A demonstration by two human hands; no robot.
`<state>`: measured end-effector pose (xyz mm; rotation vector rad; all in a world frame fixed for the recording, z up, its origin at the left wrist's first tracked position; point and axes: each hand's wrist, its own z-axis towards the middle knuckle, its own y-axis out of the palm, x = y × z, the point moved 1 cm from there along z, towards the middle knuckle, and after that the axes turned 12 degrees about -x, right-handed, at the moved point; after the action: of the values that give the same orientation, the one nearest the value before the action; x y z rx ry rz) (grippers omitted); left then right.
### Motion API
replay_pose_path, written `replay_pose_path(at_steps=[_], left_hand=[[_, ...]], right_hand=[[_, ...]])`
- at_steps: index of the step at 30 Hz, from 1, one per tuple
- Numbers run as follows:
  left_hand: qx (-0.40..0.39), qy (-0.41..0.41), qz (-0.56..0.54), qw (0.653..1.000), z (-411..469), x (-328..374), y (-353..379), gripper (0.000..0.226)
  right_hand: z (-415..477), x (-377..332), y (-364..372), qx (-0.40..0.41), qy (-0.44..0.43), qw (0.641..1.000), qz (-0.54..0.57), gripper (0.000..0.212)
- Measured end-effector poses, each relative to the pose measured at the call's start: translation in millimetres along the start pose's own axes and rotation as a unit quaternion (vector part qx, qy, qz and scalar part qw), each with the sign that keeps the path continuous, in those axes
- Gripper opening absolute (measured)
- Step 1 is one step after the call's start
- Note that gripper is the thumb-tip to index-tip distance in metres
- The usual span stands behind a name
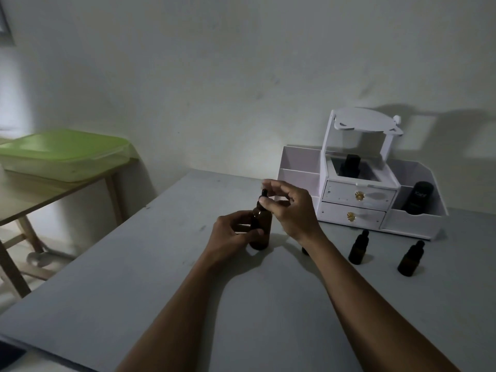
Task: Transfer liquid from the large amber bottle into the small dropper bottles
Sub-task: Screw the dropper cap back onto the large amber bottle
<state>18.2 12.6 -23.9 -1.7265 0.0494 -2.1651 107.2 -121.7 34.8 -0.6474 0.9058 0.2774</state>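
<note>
Currently the large amber bottle (259, 232) stands upright on the grey table (161, 264), its dropper cap (264, 194) on top.

Risk 1: tipping. If the cap sticks and the twist is stronger than the hold on the body, the bottle could turn or lean and spill.
Risk 2: drips. A loaded dropper lifted out has to cross bare table to reach the small dropper bottles (358, 247), which stand well apart to the right and look capped; they likely need opening first.
Risk 3: knock-over. A dark shape (305, 250) shows just beside the right forearm, probably a third small bottle, mostly hidden. A sideways sweep of that arm could topple it.
Risk 4: dim light and dark glass make the liquid level hard to judge.

Fingers: left hand (233, 234) wraps the bottle's body, fingers curled behind it and thumb across the front. Right hand (292, 208) is above, thumb and forefinger pinching the cap; its other fingers are raised and loosely curled, touching nothing.

Outward: white organiser (359, 194) behind the small bottles, holding two black containers. Green-lidded box (64, 154) on a side table, far left.
</note>
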Motion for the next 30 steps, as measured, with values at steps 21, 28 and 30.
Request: replay_pose_path(at_steps=[21, 28, 30], left_hand=[[0.001, 0.008, 0.007, 1.0, -0.1, 0.2, -1.4, 0.038], [0.001, 0.006, -0.001, 1.0, -0.9, 0.1, -0.2, 0.039], [0.0, 0.008, 0.001, 1.0, -0.5, 0.5, -0.3, 0.038]], right_hand=[[0.3, 4.1, 2.3, 0.004, -0.018, 1.0, -0.02, 0.044], [-2.0, 8.2, 1.8, -0.031, 0.0, 0.999, 0.019, 0.039], [-1.4, 7.8, 1.5, -0.014, -0.002, 1.0, -0.009, 0.035]])
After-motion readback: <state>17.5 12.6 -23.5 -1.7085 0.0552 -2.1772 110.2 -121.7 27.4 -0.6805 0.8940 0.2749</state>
